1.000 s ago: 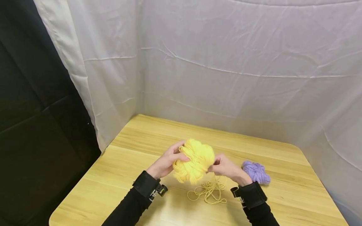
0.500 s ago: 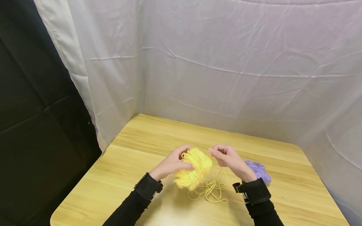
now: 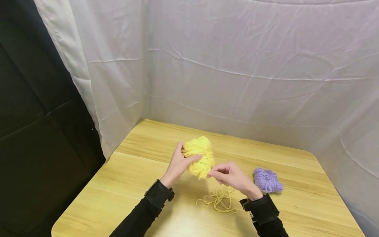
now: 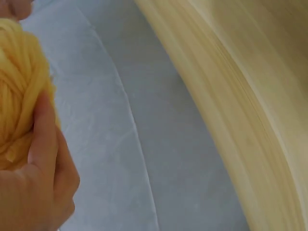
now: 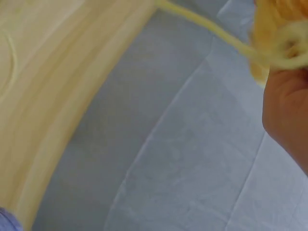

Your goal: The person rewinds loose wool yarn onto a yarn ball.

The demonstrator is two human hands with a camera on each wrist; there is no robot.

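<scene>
the left hand (image 3: pixel 177 164) holds the yellow ball (image 3: pixel 199 156) up above the table (image 3: pixel 124 171), thumb across its front and fingers curled behind it; the left wrist view shows the thumb (image 4: pixel 43 139) pressed against the wound yarn (image 4: pixel 19 91). the right hand (image 3: pixel 229 176) sits just below and right of the ball, its fingertips pinching a strand (image 3: pixel 207 161) that runs up over the ball's face. the right wrist view shows that strand (image 5: pixel 207 29) drawn fairly taut toward the pinch, though the fingertips themselves are blurred there. below the hands a loose tangle (image 3: pixel 217 200) of the same yellow yarn lies on the table, and a purple ball (image 3: pixel 267 181) rests near the right wrist, apart from everything else. the risks look small but real. the ball is soft and held only by thumb and fingers, so a hard tug on the strand could pull it out of the left hand or drag wraps off its rounded end. the loose tangle has crossing loops, and drawing yarn from it quickly could tighten them into a knot. a slack pinch would let the strand slip and the last wrap sag off the ball. a white cloth (image 3: pixel 237 65) hangs behind the table.
</scene>
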